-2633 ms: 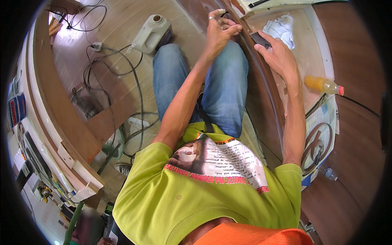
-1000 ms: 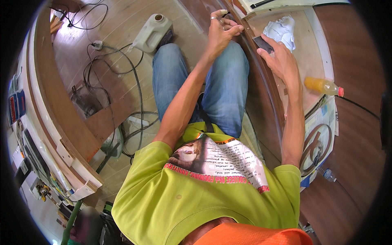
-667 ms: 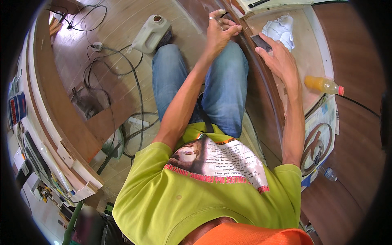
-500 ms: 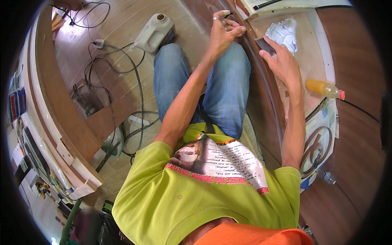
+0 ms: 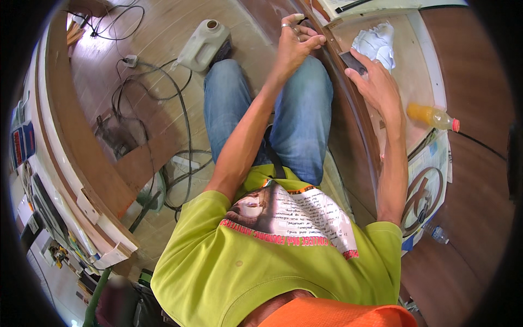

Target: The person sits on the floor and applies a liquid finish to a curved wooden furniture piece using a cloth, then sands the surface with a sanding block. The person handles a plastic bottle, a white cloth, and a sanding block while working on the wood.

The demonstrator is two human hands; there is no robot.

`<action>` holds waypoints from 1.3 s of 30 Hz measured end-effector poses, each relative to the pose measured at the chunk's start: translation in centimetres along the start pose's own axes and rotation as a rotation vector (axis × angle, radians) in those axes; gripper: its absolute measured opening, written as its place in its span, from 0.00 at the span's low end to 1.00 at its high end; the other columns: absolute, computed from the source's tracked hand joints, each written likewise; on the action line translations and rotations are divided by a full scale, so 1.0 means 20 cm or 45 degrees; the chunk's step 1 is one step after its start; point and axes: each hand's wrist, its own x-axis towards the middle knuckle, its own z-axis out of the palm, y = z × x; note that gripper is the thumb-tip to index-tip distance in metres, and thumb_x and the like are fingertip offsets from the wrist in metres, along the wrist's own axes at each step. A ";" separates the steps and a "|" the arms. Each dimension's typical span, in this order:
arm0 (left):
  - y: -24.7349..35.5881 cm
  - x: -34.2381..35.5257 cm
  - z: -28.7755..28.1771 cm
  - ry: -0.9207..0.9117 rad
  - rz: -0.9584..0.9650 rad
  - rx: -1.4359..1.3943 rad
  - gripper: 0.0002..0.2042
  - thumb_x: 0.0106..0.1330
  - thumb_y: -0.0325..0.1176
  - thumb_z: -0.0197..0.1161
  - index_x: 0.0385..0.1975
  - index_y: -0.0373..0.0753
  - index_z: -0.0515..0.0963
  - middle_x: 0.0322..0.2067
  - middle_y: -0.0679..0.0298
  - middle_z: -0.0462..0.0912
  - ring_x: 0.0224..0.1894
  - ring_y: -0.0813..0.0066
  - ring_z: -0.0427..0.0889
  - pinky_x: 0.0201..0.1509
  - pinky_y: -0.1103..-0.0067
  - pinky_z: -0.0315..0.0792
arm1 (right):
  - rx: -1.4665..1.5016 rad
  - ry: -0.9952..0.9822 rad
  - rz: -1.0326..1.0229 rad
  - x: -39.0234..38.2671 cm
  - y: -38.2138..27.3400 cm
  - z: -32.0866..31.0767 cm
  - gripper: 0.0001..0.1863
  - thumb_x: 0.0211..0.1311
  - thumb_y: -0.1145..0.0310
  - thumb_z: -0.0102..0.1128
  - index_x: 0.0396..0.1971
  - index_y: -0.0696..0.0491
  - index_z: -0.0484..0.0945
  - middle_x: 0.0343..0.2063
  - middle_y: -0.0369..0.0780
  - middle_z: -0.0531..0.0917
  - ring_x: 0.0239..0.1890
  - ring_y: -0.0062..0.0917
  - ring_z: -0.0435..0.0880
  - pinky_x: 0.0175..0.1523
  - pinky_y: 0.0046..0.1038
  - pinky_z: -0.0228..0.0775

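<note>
My right hand (image 5: 377, 86) grips a dark grey flat piece (image 5: 353, 62), which looks like sandpaper, between thumb and fingers. The piece lies against the inner edge of a long, curved brown wooden board (image 5: 348, 103). Farther up the same board is my left hand (image 5: 294, 46), its fingers curled and its thumb tip close to the fingertips at the board's edge. A ring shows on one finger. What the left fingers hold, if anything, is hidden. Just beyond my right hand lies a crumpled white cloth or paper (image 5: 376, 44).
A bottle of yellow-orange liquid (image 5: 427, 115) lies right of my right forearm, near a brown ring-shaped piece (image 5: 424, 191) on paper. A pale jug (image 5: 204, 46) stands beyond my knees. Black cables (image 5: 185, 109) cross the floor at left, beside a curved wooden counter (image 5: 81, 147).
The whole view has shifted slightly. Both hands keep nearly the same place on the board, and the right hand still grips the dark grey piece.
</note>
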 end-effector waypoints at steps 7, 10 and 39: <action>-0.01 0.01 0.00 0.033 0.022 0.019 0.37 0.64 0.25 0.72 0.65 0.29 0.53 0.39 0.60 0.81 0.38 0.73 0.85 0.40 0.79 0.82 | 0.007 -0.058 0.062 0.03 -0.04 -0.02 0.29 0.66 0.49 0.63 0.64 0.43 0.78 0.44 0.52 0.85 0.47 0.48 0.84 0.53 0.44 0.75; 0.00 0.02 0.00 0.003 0.035 0.064 0.37 0.64 0.25 0.72 0.66 0.30 0.52 0.39 0.60 0.81 0.38 0.73 0.85 0.39 0.78 0.83 | 0.024 -0.023 0.038 0.01 0.00 0.00 0.29 0.66 0.49 0.63 0.65 0.43 0.78 0.44 0.53 0.85 0.47 0.47 0.85 0.53 0.44 0.75; 0.01 0.00 0.01 0.029 0.017 -0.063 0.37 0.60 0.21 0.75 0.63 0.29 0.55 0.37 0.56 0.79 0.37 0.70 0.85 0.40 0.77 0.85 | 0.029 0.020 0.018 0.03 -0.02 0.03 0.29 0.66 0.48 0.62 0.64 0.44 0.78 0.42 0.53 0.84 0.46 0.48 0.85 0.52 0.45 0.75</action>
